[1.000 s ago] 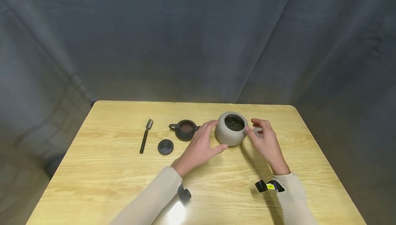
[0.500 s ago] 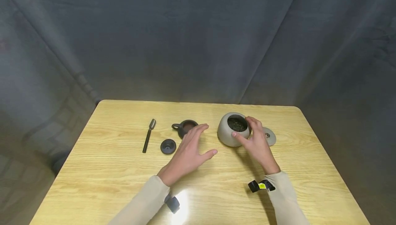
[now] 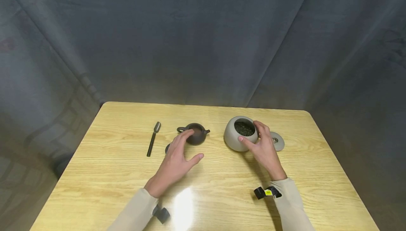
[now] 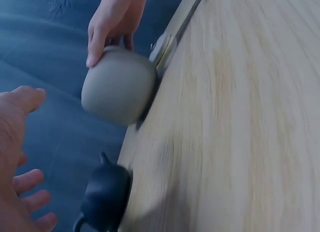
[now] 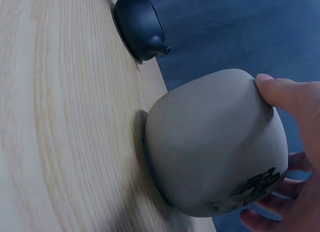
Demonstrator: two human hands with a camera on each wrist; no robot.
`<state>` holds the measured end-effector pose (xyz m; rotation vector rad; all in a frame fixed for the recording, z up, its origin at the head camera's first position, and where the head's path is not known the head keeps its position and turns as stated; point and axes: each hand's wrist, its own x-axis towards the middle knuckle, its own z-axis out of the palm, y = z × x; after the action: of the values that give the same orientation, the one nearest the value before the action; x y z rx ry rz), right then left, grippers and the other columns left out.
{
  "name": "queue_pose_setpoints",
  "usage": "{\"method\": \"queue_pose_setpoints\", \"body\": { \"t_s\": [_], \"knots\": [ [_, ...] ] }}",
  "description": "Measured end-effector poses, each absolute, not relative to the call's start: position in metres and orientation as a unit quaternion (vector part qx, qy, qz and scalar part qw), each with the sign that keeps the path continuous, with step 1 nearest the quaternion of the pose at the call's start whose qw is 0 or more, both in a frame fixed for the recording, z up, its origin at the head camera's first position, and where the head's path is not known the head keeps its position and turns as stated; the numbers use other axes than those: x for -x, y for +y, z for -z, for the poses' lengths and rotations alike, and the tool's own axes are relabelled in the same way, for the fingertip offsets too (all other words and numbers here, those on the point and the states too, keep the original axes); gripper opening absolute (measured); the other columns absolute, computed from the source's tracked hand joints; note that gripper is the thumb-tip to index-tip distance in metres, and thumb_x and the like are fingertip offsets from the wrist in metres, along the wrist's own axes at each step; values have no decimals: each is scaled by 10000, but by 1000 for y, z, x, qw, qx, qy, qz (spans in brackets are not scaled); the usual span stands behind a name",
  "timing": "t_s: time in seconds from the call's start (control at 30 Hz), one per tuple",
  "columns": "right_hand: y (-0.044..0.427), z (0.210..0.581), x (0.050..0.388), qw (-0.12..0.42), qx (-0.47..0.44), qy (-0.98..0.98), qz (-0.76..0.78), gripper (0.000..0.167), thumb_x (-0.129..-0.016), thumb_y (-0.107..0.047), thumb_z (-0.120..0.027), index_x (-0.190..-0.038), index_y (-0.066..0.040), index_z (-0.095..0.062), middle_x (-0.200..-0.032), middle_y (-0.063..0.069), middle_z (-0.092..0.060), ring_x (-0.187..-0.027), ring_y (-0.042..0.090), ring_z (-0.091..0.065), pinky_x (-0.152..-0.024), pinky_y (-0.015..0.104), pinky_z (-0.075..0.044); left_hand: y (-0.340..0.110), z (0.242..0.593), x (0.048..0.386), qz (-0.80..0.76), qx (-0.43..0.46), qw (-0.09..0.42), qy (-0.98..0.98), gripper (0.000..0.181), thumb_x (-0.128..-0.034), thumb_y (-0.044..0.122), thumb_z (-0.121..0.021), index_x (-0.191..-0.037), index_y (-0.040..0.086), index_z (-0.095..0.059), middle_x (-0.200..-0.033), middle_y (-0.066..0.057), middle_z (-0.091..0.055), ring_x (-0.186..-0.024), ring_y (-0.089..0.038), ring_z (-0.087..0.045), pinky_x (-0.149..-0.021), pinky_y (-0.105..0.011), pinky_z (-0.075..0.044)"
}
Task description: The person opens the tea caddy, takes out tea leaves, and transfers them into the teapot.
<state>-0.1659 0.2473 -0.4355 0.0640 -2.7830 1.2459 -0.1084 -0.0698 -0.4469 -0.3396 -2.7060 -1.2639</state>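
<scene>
My right hand (image 3: 265, 150) holds a round grey jar (image 3: 232, 140) by its right side, thumb on the near side and fingers at the far right of the rim. Dark dried leaves, like tea (image 3: 244, 128), lie inside it. Dark markings show low on the jar (image 5: 215, 142) in the right wrist view. My left hand (image 3: 173, 162) hovers with fingers spread and holds nothing. Just beyond its fingertips stands a small dark teapot (image 3: 199, 138), uncovered, its spout pointing right. The left hand mostly hides the dark teapot lid (image 3: 167, 148).
Left of the teapot lies a scoop (image 3: 153, 142) with a black handle and a metal head. A grey jar lid (image 3: 279, 142) with a small knob lies right of the jar. Dark curtains (image 3: 177, 47) hang behind the wooden table (image 3: 222, 195).
My left hand has left the jar and moved left to near the teapot, now covering most of its lid. My right hand has closed in and taken hold of the jar's rim.
</scene>
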Motion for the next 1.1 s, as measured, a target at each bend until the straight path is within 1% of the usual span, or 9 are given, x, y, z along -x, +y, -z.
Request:
{"method": "queue_pose_setpoints", "body": {
  "t_s": [0.33,0.47,0.53,0.63,0.7,0.83,0.9,0.97,1.1],
  "knots": [
    [247,439,164,50,-19,-904,-425,936,-935,-386,-823,-1648,-21,-340,-1693,249,-310,-1524,470,-403,-1243,654,-360,-124,458,112,421,75,112,-897,752,-992,347,-775,-1600,101,-408,-1627,-159,-468,-1543,-419,-406,-1219,-689,-369],
    [246,439,166,52,-27,-901,-430,929,-933,-365,-831,-1641,-7,-346,-1687,258,-314,-1515,470,-416,-1238,648,-373,-147,463,113,416,46,116,-901,663,-1019,262,-741,-1573,60,-439,-1620,-200,-468,-1542,-445,-391,-1230,-683,-360],
    [246,439,166,52,-29,-901,-430,930,-932,-359,-834,-1639,-2,-347,-1686,261,-315,-1512,470,-419,-1237,645,-376,-157,466,114,411,36,120,-903,607,-1025,212,-729,-1548,44,-470,-1596,-217,-486,-1512,-451,-416,-1210,-677,-386],
    [247,439,166,51,-29,-901,-431,931,-931,-351,-836,-1638,4,-345,-1686,262,-314,-1511,469,-420,-1233,642,-384,-168,469,116,394,17,129,-910,500,-1024,144,-715,-1473,12,-539,-1480,-216,-573,-1388,-426,-508,-1131,-628,-460],
    [246,439,165,51,-27,-900,-431,930,-932,-345,-836,-1639,2,-343,-1688,260,-313,-1512,467,-419,-1231,639,-389,-173,469,117,379,3,132,-916,417,-1020,113,-709,-1401,-7,-587,-1335,-201,-638,-1243,-391,-570,-1018,-556,-512],
    [245,440,164,52,-25,-900,-433,925,-931,-332,-837,-1640,0,-345,-1687,260,-314,-1507,467,-424,-1225,635,-397,-182,467,119,353,-29,119,-928,288,-1015,95,-705,-1263,-40,-649,-1078,-152,-660,-986,-297,-590,-806,-352,-484],
    [245,440,164,52,-25,-899,-434,925,-932,-334,-837,-1641,-2,-344,-1688,259,-314,-1507,466,-425,-1225,635,-397,-187,467,120,345,-42,101,-932,269,-1022,120,-703,-1228,-46,-655,-1027,-138,-647,-909,-258,-576,-733,-285,-454],
    [244,440,164,51,-25,-898,-436,926,-932,-338,-836,-1641,-4,-343,-1689,257,-313,-1507,465,-424,-1226,634,-395,-192,467,120,344,-57,76,-934,276,-1032,160,-698,-1209,-46,-647,-988,-128,-632,-839,-227,-562,-666,-253,-427],
    [244,441,164,52,-26,-899,-435,929,-934,-343,-836,-1642,-3,-340,-1689,257,-312,-1504,465,-428,-1224,632,-398,-197,469,121,345,-75,7,-936,345,-1041,228,-691,-1209,-61,-607,-935,-126,-598,-741,-198,-525,-587,-265,-410]
  ]
}}
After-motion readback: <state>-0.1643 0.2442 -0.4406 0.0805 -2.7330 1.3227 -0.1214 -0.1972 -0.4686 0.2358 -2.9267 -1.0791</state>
